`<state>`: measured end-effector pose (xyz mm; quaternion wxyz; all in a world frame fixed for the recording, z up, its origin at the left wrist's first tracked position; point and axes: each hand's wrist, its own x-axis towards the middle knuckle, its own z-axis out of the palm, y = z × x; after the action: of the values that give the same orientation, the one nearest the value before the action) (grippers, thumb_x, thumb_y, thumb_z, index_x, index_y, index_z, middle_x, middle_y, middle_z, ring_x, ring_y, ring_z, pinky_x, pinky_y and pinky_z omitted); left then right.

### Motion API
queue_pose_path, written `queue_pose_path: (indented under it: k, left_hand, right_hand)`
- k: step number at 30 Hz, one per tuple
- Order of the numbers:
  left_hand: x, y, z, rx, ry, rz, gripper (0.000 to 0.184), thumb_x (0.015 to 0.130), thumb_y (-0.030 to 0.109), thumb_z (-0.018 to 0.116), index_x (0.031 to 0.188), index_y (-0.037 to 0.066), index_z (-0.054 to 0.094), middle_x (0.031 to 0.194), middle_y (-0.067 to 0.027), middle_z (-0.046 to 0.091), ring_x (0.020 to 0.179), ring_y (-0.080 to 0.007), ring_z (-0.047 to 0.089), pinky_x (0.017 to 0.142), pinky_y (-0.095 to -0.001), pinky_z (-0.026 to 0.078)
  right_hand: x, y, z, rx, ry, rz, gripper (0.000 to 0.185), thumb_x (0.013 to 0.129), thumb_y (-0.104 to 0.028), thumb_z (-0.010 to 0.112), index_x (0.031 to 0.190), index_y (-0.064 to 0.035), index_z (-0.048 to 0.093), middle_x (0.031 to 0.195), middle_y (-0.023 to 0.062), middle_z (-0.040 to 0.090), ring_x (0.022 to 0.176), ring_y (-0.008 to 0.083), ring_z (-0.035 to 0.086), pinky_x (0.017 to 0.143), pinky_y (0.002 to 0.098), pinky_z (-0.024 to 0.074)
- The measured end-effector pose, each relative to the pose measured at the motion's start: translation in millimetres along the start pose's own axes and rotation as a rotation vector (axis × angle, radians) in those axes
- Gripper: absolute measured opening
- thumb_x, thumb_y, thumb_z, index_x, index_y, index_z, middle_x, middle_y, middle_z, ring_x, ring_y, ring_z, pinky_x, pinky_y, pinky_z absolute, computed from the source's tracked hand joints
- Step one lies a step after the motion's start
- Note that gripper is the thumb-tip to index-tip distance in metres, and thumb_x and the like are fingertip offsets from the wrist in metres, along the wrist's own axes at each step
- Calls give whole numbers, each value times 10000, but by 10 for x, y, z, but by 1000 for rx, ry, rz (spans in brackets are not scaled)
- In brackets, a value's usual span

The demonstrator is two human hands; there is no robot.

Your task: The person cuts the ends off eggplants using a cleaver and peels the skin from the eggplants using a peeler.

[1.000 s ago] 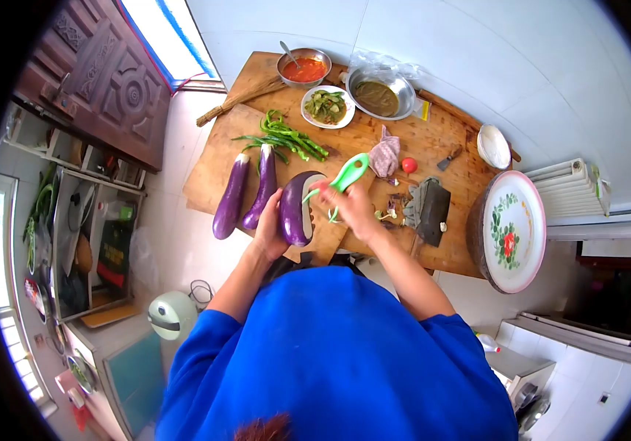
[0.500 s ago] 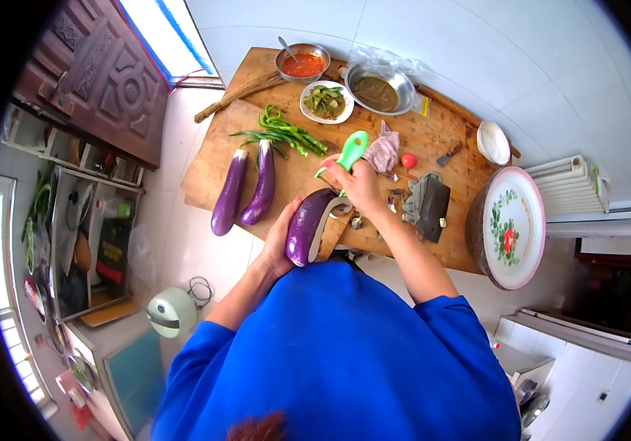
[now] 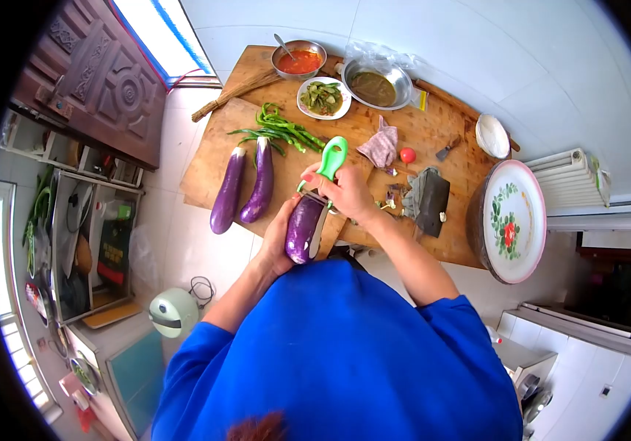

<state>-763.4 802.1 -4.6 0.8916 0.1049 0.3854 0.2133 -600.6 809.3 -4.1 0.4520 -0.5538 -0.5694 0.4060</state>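
Right hand (image 3: 346,192) wrapped around a green-handled peeler (image 3: 335,156), and from the head camera here's the change: half a second ago that peeler was up off the skin, and now its head lies across the far end of the purple eggplant (image 3: 303,231). Tool and skin appear to be meeting again after a moment apart, so the peeling looks to be back on. Left hand (image 3: 278,239) is curled about the eggplant's left side, gripping it firmly just in front of the blue shirt (image 3: 323,323), over the near edge of the worktop (image 3: 433,128). A pale stripped band shows down the eggplant's right side, purple skin everywhere else!

Beyond the left hand, two eggplants lie side by side, one on the left (image 3: 227,192) and one on the right (image 3: 259,184), both unpeeled as far as they show, with green peppers (image 3: 284,131) just behind. Over to the right, a pink cloth (image 3: 381,145) sits beside a tomato (image 3: 407,155).

Any writing? There's a yellow label (image 3: 421,100) near the wall and a dark box (image 3: 115,246) with coloured markings on the shelves, but both are too small to read; no brand can be made out.
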Motion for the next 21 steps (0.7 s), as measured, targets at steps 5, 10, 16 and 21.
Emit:
queue_pose_path:
  k: [5, 10, 16, 21]
  left_hand:
    - [63, 53, -141, -114, -83, 82, 319, 918, 379, 444, 1044, 103, 543, 852, -38, 615, 777, -163, 617, 661, -306, 532]
    - [30, 72, -37, -116, 5, 134, 356, 921, 404, 414, 1063, 104, 543, 829, -32, 612, 703, -154, 616, 593, -279, 528]
    - [91, 15, -114, -34, 54, 130, 353, 915, 420, 398, 1025, 127, 560, 754, -40, 617, 567, -168, 602, 477, -317, 522]
    - [19, -62, -151, 113, 75, 208, 513, 880, 513, 394, 972, 43, 577, 722, -86, 616, 541, -214, 601, 475, -328, 514]
  right_hand:
    - [-301, -345, 227, -38, -263, -338, 114, 818, -175, 644, 839, -64, 659, 713, 77, 616, 586, 196, 573, 581, 268, 443]
    - [-182, -202, 225, -2, -151, -319, 147, 827, -191, 642, 843, -46, 656, 681, 48, 615, 586, 143, 569, 561, 269, 445]
    - [-33, -17, 150, 229, 70, -34, 188, 867, -187, 597, 876, -6, 645, 605, 2, 564, 526, 40, 493, 466, 204, 372]
    - [91, 616, -203, 28, 346, 157, 218, 854, -221, 599, 823, -9, 637, 535, -15, 513, 486, 45, 464, 445, 228, 358]
